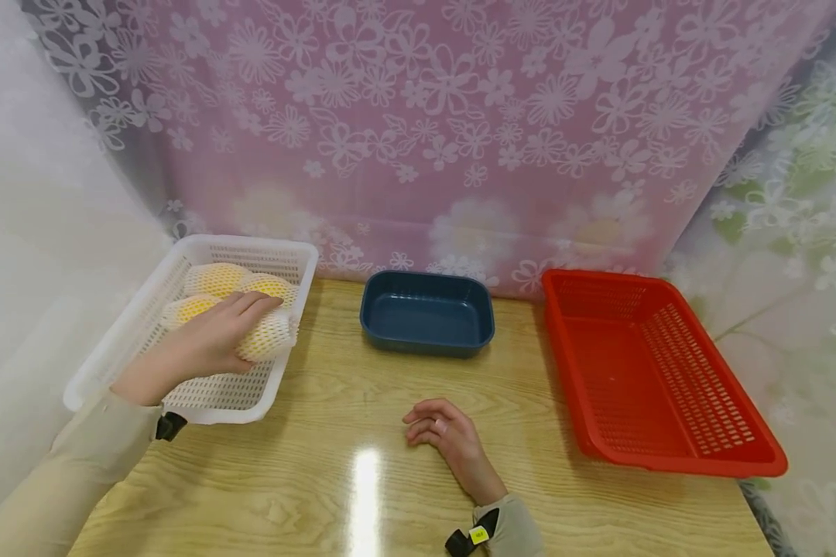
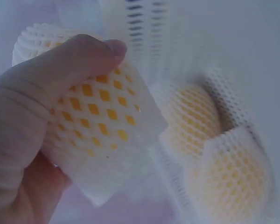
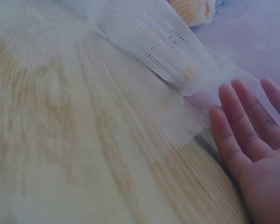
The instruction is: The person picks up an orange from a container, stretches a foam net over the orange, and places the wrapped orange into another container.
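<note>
My left hand [image 1: 212, 336] grips a yellow fruit in a white foam net [image 1: 268, 338] over the right side of the white basket [image 1: 295, 251]. In the left wrist view the thumb lies across the netting, and yellow shows through its diamond holes. Behind it in the basket are more netted fruits [image 2: 231, 179], one of them a netted fruit [image 1: 216, 278] near the back. Over the wooden table, in front of the blue dish [image 1: 425, 344], my right hand [image 1: 449, 441] holds nothing, its fingers loosely bent. A ring is on one finger.
To the right stands a red perforated basket [image 1: 613, 379] with nothing in it. The blue dish sits between the two baskets near the back edge of the wooden table [image 1: 306, 480]. A pink flowered curtain [image 1: 418, 155] hangs behind them.
</note>
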### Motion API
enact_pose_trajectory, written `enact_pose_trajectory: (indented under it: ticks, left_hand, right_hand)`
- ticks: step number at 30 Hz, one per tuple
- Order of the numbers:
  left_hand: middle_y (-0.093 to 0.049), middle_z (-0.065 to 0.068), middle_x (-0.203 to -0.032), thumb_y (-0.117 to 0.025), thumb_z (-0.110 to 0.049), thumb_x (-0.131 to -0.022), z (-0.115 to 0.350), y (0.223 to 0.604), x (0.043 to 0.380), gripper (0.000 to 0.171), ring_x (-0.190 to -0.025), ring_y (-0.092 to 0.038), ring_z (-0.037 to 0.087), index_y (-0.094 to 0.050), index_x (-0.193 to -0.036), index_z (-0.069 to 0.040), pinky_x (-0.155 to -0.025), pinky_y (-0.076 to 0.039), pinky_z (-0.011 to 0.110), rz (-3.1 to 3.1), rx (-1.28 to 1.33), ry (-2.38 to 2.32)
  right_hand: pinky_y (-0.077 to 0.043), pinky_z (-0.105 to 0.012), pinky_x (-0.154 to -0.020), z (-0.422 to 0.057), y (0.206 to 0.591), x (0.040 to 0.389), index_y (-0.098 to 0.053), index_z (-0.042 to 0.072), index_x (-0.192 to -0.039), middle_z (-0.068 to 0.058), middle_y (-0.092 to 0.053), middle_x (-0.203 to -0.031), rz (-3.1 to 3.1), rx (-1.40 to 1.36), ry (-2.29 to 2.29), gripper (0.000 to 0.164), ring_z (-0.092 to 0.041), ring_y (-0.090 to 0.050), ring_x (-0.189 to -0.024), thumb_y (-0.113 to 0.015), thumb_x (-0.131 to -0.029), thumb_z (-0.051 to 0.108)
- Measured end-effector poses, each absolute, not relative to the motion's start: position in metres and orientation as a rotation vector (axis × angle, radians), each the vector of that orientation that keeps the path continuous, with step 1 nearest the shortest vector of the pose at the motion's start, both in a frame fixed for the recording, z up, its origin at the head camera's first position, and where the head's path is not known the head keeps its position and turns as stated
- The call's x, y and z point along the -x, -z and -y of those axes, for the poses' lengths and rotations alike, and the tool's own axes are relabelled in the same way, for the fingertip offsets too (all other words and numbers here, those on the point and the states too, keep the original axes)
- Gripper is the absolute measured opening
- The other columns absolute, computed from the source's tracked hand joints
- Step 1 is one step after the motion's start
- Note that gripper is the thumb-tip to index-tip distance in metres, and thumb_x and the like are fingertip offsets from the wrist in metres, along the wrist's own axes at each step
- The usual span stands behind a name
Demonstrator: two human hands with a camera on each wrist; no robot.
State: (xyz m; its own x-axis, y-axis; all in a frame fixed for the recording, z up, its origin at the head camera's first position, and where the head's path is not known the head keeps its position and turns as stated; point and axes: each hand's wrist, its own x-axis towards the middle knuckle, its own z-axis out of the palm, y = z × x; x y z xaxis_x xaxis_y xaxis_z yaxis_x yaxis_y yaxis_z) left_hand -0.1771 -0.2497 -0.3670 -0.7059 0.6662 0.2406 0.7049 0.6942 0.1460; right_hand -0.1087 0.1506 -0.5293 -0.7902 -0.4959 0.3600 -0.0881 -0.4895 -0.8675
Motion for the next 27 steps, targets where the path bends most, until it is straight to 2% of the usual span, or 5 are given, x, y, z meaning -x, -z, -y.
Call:
enact_pose_trajectory:
  ticks: [4,12,17,24,27]
  left_hand:
    - [-0.054,0.018,-0.127,-0.093,0.000,-0.053,0.259,0.372,0.191,0.093,-0.117,-0.051,0.040,-0.046,-0.133,0.004,-0.106,-0.032,0.062,2.822,1.147,0.336]
    - [-0.055,0.014,-0.122,-0.089,0.002,-0.054,0.270,0.374,0.212,0.084,-0.112,-0.054,0.038,-0.050,-0.129,0.002,-0.103,-0.037,0.061,2.915,1.216,0.308]
    - [-0.053,0.013,-0.122,-0.088,0.001,-0.056,0.270,0.382,0.226,0.083,-0.106,-0.055,0.035,-0.050,-0.130,-0.002,-0.088,-0.049,0.052,2.980,1.248,0.267]
    - [-0.050,0.008,-0.130,-0.088,0.004,-0.058,0.275,0.398,0.236,0.089,-0.118,-0.051,0.034,-0.049,-0.136,-0.013,-0.079,-0.051,0.043,3.074,1.292,0.245]
    - [-0.051,0.007,-0.127,-0.086,0.004,-0.059,0.274,0.402,0.240,0.087,-0.113,-0.053,0.033,-0.049,-0.136,-0.014,-0.074,-0.050,0.041,3.066,1.305,0.227]
  right_hand:
    - [-0.050,-0.051,-0.092,-0.150,0.529,0.109,-0.035,-0.022,-0.133,-0.037,-0.052,-0.124,-1.424,0.870,2.350,0.039,-0.036,-0.061,-0.106,-0.032,-0.103,0.002]
    - [-0.051,-0.052,-0.091,-0.151,0.529,0.109,-0.036,-0.023,-0.132,-0.037,-0.052,-0.123,-1.425,0.879,2.351,0.039,-0.036,-0.061,-0.106,-0.031,-0.102,0.001]
    - [-0.052,-0.049,-0.091,-0.149,0.529,0.108,-0.038,-0.022,-0.131,-0.037,-0.053,-0.122,-1.419,0.873,2.361,0.038,-0.034,-0.062,-0.105,-0.032,-0.102,0.000]
    - [-0.052,-0.047,-0.091,-0.149,0.530,0.109,-0.037,-0.023,-0.131,-0.036,-0.053,-0.123,-1.414,0.880,2.352,0.037,-0.033,-0.062,-0.106,-0.032,-0.102,0.000]
    - [-0.052,-0.047,-0.091,-0.150,0.530,0.110,-0.036,-0.024,-0.130,-0.036,-0.053,-0.123,-1.425,0.886,2.345,0.037,-0.033,-0.062,-0.106,-0.032,-0.102,0.000]
